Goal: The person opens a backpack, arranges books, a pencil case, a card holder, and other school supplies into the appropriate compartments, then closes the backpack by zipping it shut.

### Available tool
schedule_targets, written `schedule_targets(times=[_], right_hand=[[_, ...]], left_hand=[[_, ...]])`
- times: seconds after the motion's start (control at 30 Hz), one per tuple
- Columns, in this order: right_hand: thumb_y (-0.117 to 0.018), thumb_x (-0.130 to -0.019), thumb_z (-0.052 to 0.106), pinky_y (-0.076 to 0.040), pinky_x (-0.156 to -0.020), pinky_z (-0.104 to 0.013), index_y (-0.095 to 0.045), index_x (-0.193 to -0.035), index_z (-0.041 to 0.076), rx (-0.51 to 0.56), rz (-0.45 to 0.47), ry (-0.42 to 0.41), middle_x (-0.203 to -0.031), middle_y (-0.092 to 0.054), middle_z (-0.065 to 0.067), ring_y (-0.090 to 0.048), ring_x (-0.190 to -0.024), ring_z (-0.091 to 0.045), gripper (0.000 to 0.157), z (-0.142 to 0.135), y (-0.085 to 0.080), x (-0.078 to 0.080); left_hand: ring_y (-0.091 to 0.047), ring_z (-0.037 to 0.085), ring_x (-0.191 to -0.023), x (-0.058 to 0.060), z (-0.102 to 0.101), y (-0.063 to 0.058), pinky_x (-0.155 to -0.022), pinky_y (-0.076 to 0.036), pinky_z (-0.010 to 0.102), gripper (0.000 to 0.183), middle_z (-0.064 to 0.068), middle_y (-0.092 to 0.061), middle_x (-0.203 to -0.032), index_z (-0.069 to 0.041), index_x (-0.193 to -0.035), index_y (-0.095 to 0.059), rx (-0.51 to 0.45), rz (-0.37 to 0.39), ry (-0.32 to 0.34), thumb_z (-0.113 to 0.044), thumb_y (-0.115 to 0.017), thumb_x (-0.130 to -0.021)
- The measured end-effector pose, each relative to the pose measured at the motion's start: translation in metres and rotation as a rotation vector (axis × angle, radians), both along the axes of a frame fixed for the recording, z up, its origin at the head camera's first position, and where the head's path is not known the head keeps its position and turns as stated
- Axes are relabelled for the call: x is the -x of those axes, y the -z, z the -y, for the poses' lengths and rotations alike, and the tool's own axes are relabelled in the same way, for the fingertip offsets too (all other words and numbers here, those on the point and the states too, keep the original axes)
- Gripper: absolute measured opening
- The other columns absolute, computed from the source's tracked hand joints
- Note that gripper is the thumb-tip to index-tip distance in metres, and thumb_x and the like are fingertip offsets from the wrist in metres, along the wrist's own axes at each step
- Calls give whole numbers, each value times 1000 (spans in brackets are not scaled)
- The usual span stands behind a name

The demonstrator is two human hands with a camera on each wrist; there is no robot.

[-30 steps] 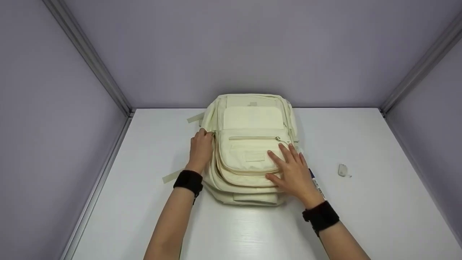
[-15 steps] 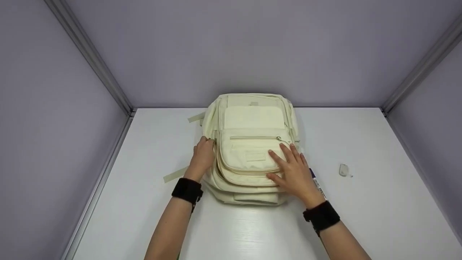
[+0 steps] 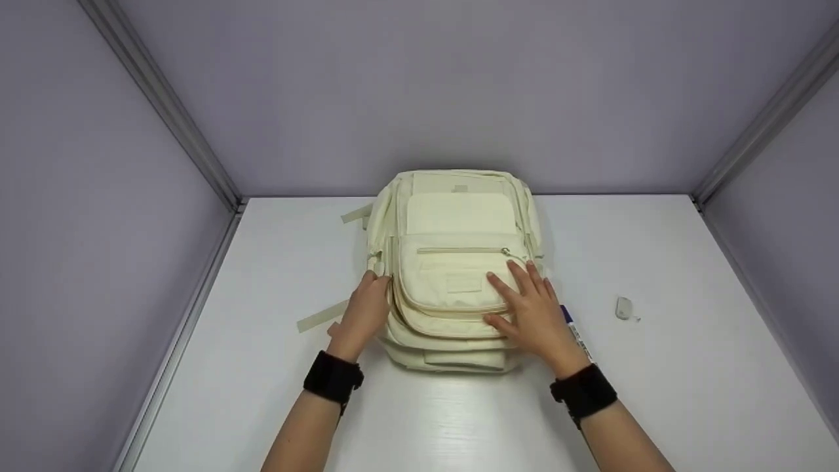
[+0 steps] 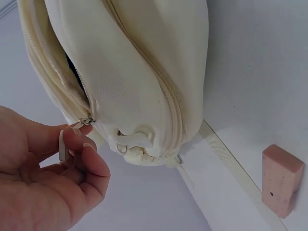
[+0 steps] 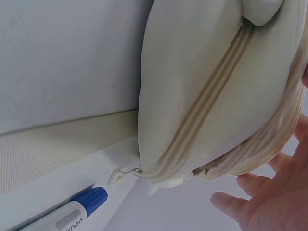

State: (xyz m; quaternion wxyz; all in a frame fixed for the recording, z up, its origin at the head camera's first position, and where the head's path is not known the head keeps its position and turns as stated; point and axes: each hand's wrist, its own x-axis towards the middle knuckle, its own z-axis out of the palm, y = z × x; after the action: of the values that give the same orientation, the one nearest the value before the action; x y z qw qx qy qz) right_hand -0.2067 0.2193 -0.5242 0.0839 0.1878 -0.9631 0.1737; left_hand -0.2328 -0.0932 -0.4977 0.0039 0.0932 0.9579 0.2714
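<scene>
A cream backpack [image 3: 462, 216] lies on the table with its front pockets facing up. My left hand [image 3: 366, 305] is at its left side and pinches a zipper pull [image 4: 85, 121] between thumb and forefinger. A pale tab [image 4: 62, 145] shows among the curled fingers in the left wrist view. Along that zipper the teeth stand apart, and a dark gap [image 4: 74, 72] shows inside. My right hand [image 3: 541, 321] rests with fingers spread on the lower right of the front pocket.
A pinkish block [image 4: 281, 180] lies left of the backpack, near a loose strap [image 3: 321, 318]. To the right are a blue-capped marker [image 5: 72, 211] and a small grey item [image 3: 623, 308]. Panel walls [image 3: 419, 98] enclose the table at the back and sides.
My left hand has slid down the backpack's left side toward me, with the zipper pull in its fingers. The pinkish block has come into sight beside that wrist. My right hand stays put.
</scene>
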Motion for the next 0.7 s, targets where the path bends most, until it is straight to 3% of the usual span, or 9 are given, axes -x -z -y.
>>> schedule_targets(times=[0.23, 0.33, 0.43, 0.7], right_hand=[[-64, -88, 59, -19, -108, -65, -42, -150, 27, -7, -15, 1, -158, -24, -14, -12, -146, -41, 73, 2, 1, 0], [-64, -88, 59, -18, -108, -66, -42, -150, 27, -8, -15, 2, -158, -24, -14, -12, -146, -41, 73, 2, 1, 0], [-64, -88, 59, -18, -109, -65, -41, -150, 28, -10, -9, 5, -159, -24, -14, -11, -146, -40, 74, 2, 1, 0], [-63, -90, 56, -17, -109, -65, -39, -151, 29, -27, 13, 25, -160, -21, -12, -10, -147, -39, 71, 4, -1, 0]], left_hand=[[-59, 23, -92, -17, 1, -6, -80, -50, 37, 33, 12, -53, -109, -2, -121, -66, 25, 90, -20, 10, -51, -94], [-58, 22, -85, -22, 1, -8, -69, -48, 41, 33, 9, -54, -102, -6, -118, -69, 44, 120, -34, 7, -51, -94], [-55, 21, -74, -26, 2, -9, -58, -38, 41, 33, 5, -54, -96, -11, -115, -72, 73, 137, -53, 3, -51, -94], [-49, 21, -67, -35, 7, -10, -58, -33, 37, 26, 0, -57, -94, -13, -111, -75, 66, 141, 5, -4, -54, -98]])
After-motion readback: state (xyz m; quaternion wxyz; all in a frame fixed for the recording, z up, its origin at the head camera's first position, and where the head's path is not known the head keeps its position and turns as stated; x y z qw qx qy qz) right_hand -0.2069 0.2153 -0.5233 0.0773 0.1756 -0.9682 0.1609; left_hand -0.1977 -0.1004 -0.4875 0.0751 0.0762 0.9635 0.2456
